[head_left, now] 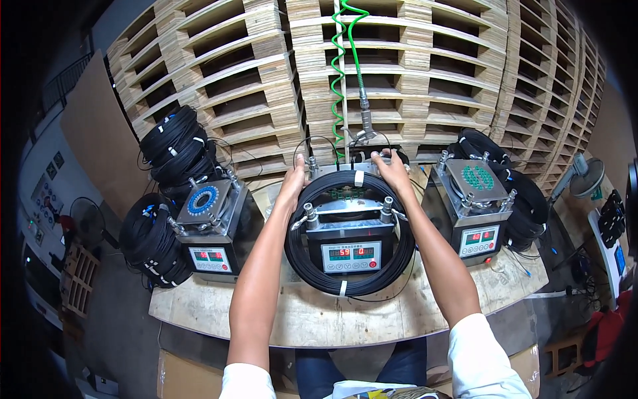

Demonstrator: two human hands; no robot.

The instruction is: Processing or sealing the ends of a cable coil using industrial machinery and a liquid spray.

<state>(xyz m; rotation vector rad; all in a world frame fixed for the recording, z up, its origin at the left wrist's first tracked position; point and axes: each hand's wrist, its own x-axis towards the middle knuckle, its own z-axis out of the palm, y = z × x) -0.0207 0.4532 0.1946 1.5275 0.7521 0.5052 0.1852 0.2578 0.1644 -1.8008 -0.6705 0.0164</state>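
Observation:
A thick coil of black cable (301,263), bound with white ties, sits around the middle test machine (350,229), its near side hanging in front of the lit display. My left hand (292,184) is at the machine's far left corner, beside the coil. It is closed, fingers bent near a metal post. At the far right corner my right hand (395,171) is also closed, with thumb and fingers close together. Thin black cable loops arch near both hands; what the fingers grip is hidden. Green connector ends show on the top plate inside the coil.
Similar machines stand left (206,226), with a blue ring of connectors, and right (473,206), with green connectors. Black cable coils (156,239) are piled beside them on the wooden table (299,326). A green air hose (354,50) with a nozzle hangs before stacked wooden pallets (399,60).

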